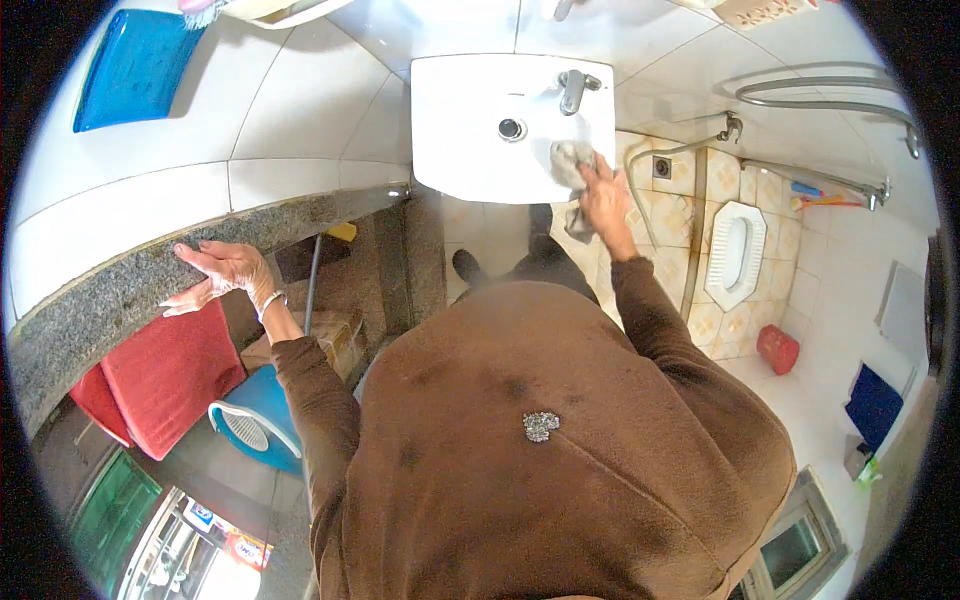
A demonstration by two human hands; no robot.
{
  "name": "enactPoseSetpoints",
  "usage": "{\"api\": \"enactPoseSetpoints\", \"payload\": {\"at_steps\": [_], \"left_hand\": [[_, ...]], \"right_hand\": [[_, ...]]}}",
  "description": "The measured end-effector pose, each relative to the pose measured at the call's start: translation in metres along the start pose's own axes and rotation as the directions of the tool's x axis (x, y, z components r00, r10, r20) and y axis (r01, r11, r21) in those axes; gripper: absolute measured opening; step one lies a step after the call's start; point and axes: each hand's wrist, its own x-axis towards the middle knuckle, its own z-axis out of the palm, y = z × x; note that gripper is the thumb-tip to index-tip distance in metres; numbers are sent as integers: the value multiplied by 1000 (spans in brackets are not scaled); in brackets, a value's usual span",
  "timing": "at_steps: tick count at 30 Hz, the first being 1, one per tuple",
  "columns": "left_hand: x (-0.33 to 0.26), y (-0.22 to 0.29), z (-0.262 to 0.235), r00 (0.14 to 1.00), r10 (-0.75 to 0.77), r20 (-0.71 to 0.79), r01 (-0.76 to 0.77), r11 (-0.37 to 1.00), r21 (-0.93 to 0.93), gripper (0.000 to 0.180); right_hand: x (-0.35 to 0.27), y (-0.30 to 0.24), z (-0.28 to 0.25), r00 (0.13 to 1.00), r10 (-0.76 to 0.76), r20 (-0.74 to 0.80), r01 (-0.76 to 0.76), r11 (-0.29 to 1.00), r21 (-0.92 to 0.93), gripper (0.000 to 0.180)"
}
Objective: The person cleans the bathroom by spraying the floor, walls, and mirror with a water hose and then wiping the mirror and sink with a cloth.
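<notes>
My right hand [606, 205] is closed on a grey cloth [570, 163] at the right front rim of a white sink [455, 155]. Part of the cloth lies on the sink's inner side, and another part hangs down over the outside. Behind it rises a chrome tap [573, 92]; the dark round drain [512, 129] lies to its left. Far to the left, my left hand [225, 272] has its fingers spread at the edge of a speckled grey stone ledge [110, 300]. Nothing shows in that hand, and a bracelet circles its wrist.
Below the ledge stand a red folded item [175, 375], a blue basket [265, 415] and a cardboard box [330, 335]. On the right are a squat toilet [737, 255], a red bucket [777, 349] and a shower hose [645, 200]. A blue tray [140, 65] is at the upper left.
</notes>
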Motion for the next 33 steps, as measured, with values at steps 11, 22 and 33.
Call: {"api": "enactPoseSetpoints", "payload": {"at_steps": [11, 22, 33], "left_hand": [[-5, -3, 3, 1000, 24, 6, -24, 1000, -8, 30], [-10, -9, 4, 1000, -22, -11, 23, 999, 44, 30], [-7, 0, -1, 999, -7, -54, 4, 999, -51, 34]], "right_hand": [[7, -132, 22, 871, -288, 398, 118, 910, 398, 38], [182, -119, 56, 565, 820, -92, -135, 201, 970, 30], [180, -203, 95, 971, 236, 43, -235, 899, 368, 37]]}}
